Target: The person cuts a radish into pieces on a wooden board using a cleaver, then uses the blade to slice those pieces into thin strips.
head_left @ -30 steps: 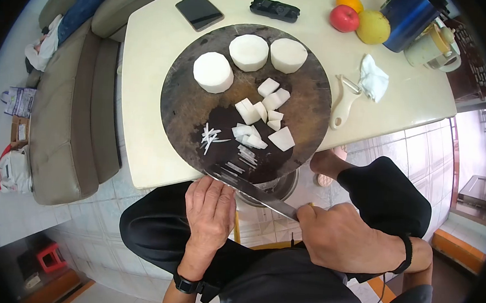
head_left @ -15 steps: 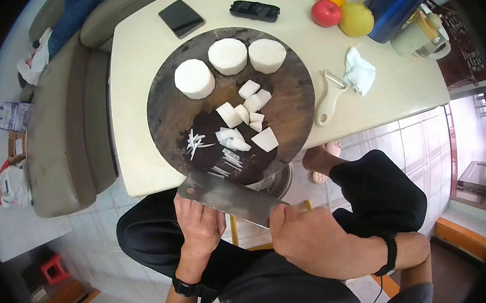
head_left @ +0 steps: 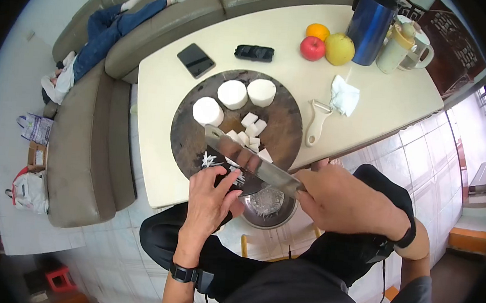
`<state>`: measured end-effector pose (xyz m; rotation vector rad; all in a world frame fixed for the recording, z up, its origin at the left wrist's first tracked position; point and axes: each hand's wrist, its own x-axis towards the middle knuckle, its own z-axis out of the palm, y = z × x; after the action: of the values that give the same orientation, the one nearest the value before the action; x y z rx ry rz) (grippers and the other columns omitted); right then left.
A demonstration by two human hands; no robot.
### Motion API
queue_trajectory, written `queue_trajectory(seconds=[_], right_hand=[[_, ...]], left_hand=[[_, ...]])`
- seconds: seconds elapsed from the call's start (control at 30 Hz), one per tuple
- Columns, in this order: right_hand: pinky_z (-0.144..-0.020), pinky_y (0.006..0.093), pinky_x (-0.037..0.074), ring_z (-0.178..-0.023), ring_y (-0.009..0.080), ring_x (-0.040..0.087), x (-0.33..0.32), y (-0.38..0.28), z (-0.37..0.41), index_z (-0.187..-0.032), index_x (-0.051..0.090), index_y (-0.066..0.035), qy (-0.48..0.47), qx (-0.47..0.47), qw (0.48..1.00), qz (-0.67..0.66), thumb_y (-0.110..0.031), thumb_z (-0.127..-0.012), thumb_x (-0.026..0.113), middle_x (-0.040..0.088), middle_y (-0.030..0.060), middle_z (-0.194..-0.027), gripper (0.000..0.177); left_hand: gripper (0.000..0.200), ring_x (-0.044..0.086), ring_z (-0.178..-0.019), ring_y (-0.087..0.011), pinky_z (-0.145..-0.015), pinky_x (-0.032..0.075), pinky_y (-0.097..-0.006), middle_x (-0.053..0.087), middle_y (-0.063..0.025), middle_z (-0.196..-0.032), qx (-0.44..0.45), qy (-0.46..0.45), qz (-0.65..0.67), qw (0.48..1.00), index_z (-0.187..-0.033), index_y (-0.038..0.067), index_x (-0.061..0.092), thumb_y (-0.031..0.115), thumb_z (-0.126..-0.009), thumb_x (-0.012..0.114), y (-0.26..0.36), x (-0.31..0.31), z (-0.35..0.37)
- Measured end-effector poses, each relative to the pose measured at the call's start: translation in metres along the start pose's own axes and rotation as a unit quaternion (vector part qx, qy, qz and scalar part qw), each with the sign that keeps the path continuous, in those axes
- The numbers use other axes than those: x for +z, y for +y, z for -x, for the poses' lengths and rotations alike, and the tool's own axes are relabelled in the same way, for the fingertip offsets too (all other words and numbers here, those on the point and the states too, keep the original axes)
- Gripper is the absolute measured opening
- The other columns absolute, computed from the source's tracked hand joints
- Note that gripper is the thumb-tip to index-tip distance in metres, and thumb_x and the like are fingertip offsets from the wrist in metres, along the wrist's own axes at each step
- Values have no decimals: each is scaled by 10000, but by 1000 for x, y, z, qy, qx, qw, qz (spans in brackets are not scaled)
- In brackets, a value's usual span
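My right hand [head_left: 344, 201] grips the handle of a cleaver [head_left: 259, 166], whose blade slants over the near half of a round dark chopping board [head_left: 279, 123]. My left hand [head_left: 210, 197] is at the board's near edge, fingers apart, fingertips by thin white strips [head_left: 235, 176]. Another little heap of white strips [head_left: 209, 160] lies just beyond those fingers. Partly behind the blade are small white chunks [head_left: 253, 128], which look like peeled radish. Three thick white rounds [head_left: 233, 94] stand at the board's far side. Below the near edge, a metal bowl [head_left: 268, 227] holds white shreds.
On the cream table [head_left: 152, 162] are a phone [head_left: 196, 60], a black case [head_left: 254, 52], a peeler [head_left: 316, 123], a crumpled tissue [head_left: 345, 95], fruit [head_left: 339, 49], a blue flask [head_left: 370, 28] and jugs [head_left: 398, 47]. A person in jeans [head_left: 101, 37] lies on the sofa [head_left: 85, 157].
The cleaver has moved from the near edge by my left fingers to above the board. My left hand has come forward to the strips, its fingers spreading. The view has shifted, showing more bowl.
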<state>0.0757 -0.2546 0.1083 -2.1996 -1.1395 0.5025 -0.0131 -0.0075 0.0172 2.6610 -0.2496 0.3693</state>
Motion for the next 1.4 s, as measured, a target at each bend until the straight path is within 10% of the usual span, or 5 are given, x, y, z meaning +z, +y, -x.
queue_trajectory(seconds=[0.67, 0.97, 1.4], right_hand=[[-672, 480, 473, -699, 445, 591, -8, 11, -11, -714, 556, 90, 7, 34, 996, -83, -64, -788, 529, 573, 285, -681, 173], [-685, 478, 477, -703, 445, 595, -8, 15, -12, -722, 560, 91, 10, 42, 996, -81, -57, -787, 522, 581, 286, -690, 166], [-707, 496, 464, -719, 463, 581, -12, 16, -9, -740, 550, 91, 13, 48, 994, -94, -51, -788, 502, 570, 296, -688, 157]], left_hand=[[365, 475, -1142, -334, -950, 359, -441, 530, -111, -1189, 16, -139, -10, 990, -1058, 99, 650, 149, -713, 758, -13, -33, -15], [221, 569, -973, -293, -839, 420, -410, 604, -87, -987, 143, -85, -45, 985, -935, 51, 666, 46, -721, 724, -15, -11, -22], [116, 584, -840, -279, -775, 412, -360, 608, -92, -880, -74, 94, -47, 992, -834, 49, 653, 18, -740, 712, -22, -4, -15]])
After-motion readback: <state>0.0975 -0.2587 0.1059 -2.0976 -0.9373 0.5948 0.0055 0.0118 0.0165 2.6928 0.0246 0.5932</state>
